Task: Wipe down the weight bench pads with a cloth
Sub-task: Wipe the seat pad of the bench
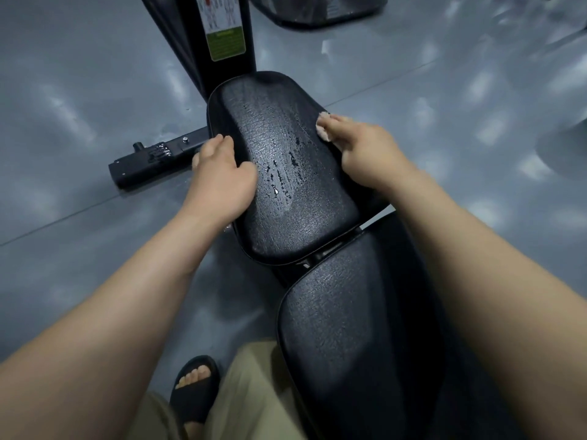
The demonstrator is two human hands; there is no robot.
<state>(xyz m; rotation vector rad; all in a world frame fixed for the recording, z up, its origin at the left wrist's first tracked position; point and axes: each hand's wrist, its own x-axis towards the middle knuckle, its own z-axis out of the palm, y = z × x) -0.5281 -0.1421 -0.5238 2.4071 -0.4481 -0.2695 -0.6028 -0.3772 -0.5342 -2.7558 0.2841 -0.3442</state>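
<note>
Two black pads lie end to end, a narrow gap apart: the far pad [279, 198] sits between the hands and the near pad [343, 328] lies back between the forearms. One left hand [222, 179] grips the far pad's left rim, fingers curled over it and thumb on top. One right hand [365, 154] pinches a single small pale cloth [322, 130] against the right rim. Wet streaks [279, 176] lie between the hands. Grey floor [79, 90] lies open outside each hand.

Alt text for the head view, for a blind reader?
A person's right hand holds a small pale cloth against the right edge of a black seat pad, wet-streaked mid-surface; the left hand grips its left edge.
</note>
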